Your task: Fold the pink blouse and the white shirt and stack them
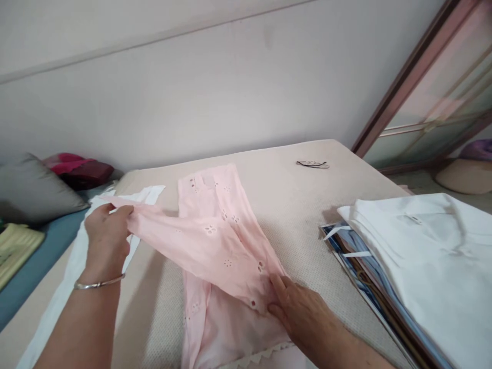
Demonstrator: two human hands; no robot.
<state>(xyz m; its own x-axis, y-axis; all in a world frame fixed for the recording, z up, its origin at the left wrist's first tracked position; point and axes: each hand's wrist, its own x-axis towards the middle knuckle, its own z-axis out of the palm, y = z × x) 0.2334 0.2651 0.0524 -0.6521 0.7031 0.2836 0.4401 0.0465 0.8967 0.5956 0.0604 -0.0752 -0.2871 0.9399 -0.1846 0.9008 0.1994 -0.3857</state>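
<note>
Clearly the pink garment is at the centre, spread lengthwise on the light textured surface, with one panel raised slantwise across it; take 12 o'clock as the wall side, seen from the wearer. The left hand, at 9 o'clock, pinches the panel's far tip between thumb and fingers, held up off the surface. The right hand, at 4 o'clock, has thumb and forefinger drawn together on the cloth's edge; its other fingers are tucked out of sight, so I cannot tell what they do.

To handle the panel well, I would hold the 4 o'clock corner steady and draw lightly towards 9 o'clock, so the crease runs straight from that corner. The cloth looks thin and has cutwork holes, so a hard tug could stretch it; lower it gradually and smooth ripples outward with a flat palm. Check too that the toothed trim near 6 o'clock lies flat.

The white cloth at 10 o'clock passes close beneath the left hand and could get caught up with the tip. Farther out, a white folded garment tops a stack at 3 o'clock, and eyeglasses lie at half past one, well apart from both hands
</note>
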